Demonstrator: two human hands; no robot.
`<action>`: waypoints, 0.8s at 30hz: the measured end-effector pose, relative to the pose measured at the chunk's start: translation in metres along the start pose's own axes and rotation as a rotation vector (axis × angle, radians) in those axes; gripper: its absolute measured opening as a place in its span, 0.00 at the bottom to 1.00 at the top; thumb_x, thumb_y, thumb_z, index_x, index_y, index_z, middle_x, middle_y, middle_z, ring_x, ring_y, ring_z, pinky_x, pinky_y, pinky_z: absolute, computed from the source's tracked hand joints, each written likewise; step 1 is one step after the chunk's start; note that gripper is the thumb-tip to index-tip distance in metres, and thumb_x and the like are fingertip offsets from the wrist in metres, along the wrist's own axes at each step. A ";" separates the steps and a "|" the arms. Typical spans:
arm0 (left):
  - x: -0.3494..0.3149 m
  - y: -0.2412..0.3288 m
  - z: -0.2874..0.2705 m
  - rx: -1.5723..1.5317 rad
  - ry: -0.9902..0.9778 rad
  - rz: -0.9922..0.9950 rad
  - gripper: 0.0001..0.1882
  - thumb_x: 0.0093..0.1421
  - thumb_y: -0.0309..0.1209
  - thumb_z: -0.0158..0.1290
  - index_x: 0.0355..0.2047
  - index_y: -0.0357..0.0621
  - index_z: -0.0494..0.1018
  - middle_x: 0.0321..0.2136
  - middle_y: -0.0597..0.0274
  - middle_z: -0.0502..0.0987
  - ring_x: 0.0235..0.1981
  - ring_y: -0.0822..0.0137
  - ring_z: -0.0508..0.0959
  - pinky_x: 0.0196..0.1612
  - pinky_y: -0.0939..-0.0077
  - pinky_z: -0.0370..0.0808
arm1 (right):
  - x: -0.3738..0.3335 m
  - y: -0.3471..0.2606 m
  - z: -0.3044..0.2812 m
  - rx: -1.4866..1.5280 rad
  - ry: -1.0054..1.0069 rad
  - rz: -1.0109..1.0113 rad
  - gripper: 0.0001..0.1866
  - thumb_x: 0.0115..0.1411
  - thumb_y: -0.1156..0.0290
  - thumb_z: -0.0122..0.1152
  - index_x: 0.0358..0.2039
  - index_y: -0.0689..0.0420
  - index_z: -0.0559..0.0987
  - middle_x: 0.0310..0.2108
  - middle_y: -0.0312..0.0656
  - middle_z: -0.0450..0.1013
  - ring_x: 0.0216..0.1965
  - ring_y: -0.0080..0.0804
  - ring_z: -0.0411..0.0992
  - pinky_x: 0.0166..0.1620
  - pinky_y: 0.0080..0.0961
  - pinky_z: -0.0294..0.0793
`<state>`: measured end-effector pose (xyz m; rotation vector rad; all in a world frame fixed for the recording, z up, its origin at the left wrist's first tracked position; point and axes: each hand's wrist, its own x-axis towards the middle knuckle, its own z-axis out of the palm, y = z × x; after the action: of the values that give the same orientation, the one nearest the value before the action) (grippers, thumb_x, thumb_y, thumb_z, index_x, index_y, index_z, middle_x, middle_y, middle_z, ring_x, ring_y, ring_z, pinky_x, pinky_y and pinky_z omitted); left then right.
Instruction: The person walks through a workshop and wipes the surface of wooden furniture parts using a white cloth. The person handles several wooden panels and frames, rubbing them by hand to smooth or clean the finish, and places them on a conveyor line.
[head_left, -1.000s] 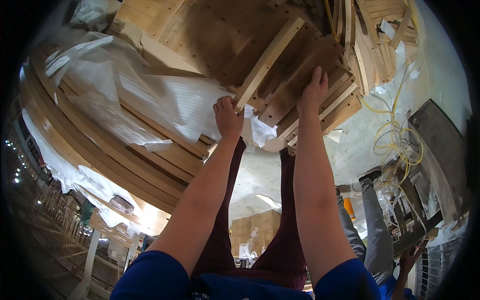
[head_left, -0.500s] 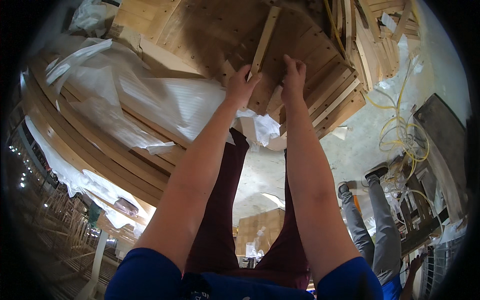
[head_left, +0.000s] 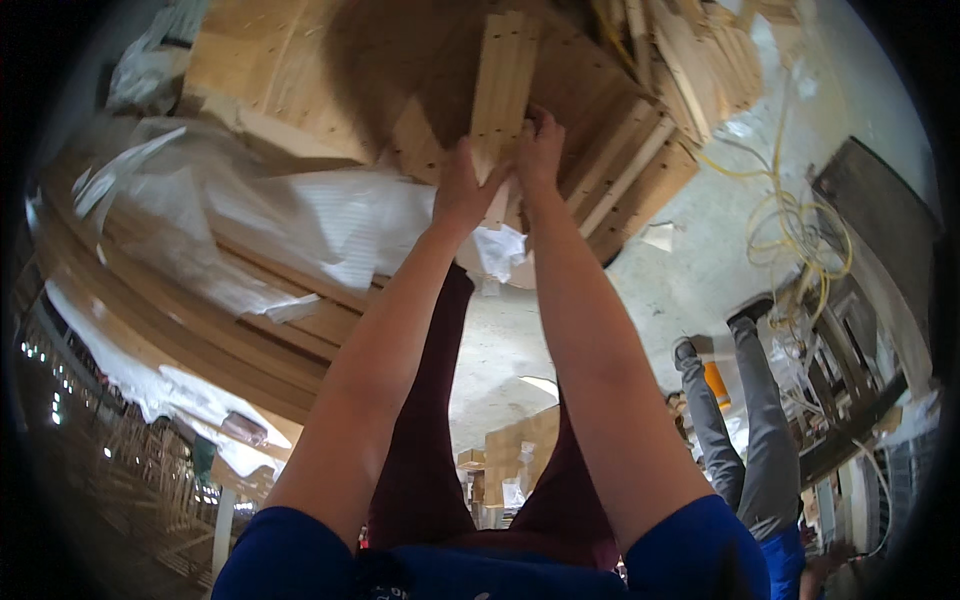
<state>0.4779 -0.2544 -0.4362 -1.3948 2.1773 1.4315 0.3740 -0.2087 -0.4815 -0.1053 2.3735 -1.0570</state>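
Observation:
A pale wooden board (head_left: pixel 502 85) with small drilled holes rises from between my hands, its broad face turned toward me. My left hand (head_left: pixel 464 192) is closed on its lower left edge, thumb toward the lower end. At the lower right edge, my right hand (head_left: pixel 540 150) grips the same board with fingers curled. Behind and below it lies a stack of wooden boards (head_left: pixel 635 160) with similar holes. A white scrap of wrapping (head_left: pixel 500 252) hangs under my hands at the stack's near edge.
Long wooden planks (head_left: pixel 180 310) partly covered by translucent foam wrapping (head_left: pixel 300 220) lie to the left. More wooden pieces (head_left: pixel 700 60) are piled at the far right. A coiled yellow hose (head_left: pixel 800 240) lies on the floor. Another person's grey-trousered legs (head_left: pixel 770 430) are at the right.
The board has turned from its narrow edge to its broad face. My right hand has moved left and closed on it, beside my left hand. The view has shifted slightly.

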 end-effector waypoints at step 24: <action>-0.126 0.028 0.151 -1.644 0.104 -1.072 0.40 0.56 0.66 0.24 0.63 0.61 0.38 0.63 0.58 0.41 0.63 0.47 0.43 0.60 0.39 0.39 | 0.120 -0.019 -0.180 -0.692 -0.523 0.003 0.38 0.55 0.36 0.40 0.51 0.56 0.71 0.46 0.52 0.70 0.50 0.43 0.67 0.53 0.34 0.62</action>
<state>0.4761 -0.0563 -0.4225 -2.2645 -0.4598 2.3833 0.1782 -0.1348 -0.4216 -0.5503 2.1284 -0.1242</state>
